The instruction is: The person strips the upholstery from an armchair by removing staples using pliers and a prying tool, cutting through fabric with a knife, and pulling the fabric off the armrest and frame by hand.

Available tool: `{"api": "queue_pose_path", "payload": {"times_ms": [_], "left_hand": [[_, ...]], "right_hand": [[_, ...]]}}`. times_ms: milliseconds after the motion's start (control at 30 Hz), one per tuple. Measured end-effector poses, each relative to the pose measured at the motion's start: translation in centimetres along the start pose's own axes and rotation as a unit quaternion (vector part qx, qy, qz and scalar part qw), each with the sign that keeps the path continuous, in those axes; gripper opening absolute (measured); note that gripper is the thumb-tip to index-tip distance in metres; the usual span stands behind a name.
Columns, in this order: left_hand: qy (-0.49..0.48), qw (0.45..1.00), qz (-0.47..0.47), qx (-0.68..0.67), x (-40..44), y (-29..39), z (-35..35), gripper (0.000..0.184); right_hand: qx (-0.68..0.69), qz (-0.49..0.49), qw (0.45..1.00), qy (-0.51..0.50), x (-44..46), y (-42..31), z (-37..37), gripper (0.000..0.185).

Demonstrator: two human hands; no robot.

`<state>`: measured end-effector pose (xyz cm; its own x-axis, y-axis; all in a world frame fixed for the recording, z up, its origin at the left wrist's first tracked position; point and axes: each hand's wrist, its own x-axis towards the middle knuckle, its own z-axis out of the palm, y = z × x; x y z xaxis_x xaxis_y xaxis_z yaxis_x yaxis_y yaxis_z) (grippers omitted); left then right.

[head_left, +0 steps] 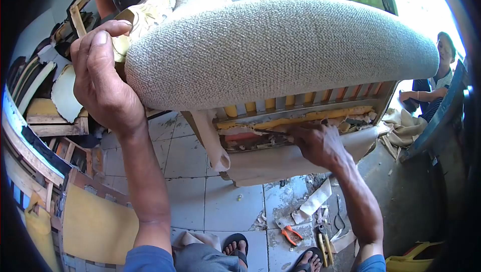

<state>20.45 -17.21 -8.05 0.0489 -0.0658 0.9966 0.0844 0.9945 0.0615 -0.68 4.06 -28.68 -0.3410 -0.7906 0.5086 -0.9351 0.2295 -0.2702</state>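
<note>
My left hand (107,76) grips the left end of a grey woven-fabric cushioned armrest (280,51), beside some pale yellow carved trim (143,19); its thumb and fingers are bent round the edge. My right hand (320,144) is closed at the open lower frame of the chair, on a thin dark tool (273,132) that points left. Around it are torn padding, a yellow foam strip (300,117) and wooden slats (270,103). Beige cloth (300,159) hangs below the opening.
Orange-handled pliers (291,235), yellow-handled cutters (324,247) and fabric scraps (313,202) lie on the tiled floor (185,197). Wood pieces and a yellow panel (97,224) stand at left. A person (433,89) sits at right.
</note>
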Motion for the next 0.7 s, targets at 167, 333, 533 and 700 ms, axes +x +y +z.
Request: {"api": "queue_pose_path", "payload": {"times_ms": [167, 333, 533, 700], "left_hand": [[0.019, 0.998, -0.048, -0.048, -0.1, 0.6, 0.7, 0.035], [0.084, 0.988, -0.097, -0.089, -0.3, 1.3, 1.8, 0.036], [0.097, 0.990, -0.051, -0.094, -0.1, 0.8, 1.8, 0.035], [0.049, 0.994, -0.083, -0.049, -0.1, 0.9, 0.9, 0.039]], "right_hand": [[0.061, -0.025, 0.996, -0.056, 1.6, 2.5, 1.5, 0.020], [0.129, -0.075, 0.989, -0.001, 3.0, 2.0, 3.5, 0.011], [0.005, 0.030, 0.993, -0.111, 1.4, -3.2, 1.7, 0.022], [0.047, 0.064, 0.997, -0.021, -3.0, -8.5, 3.6, 0.016]]}}
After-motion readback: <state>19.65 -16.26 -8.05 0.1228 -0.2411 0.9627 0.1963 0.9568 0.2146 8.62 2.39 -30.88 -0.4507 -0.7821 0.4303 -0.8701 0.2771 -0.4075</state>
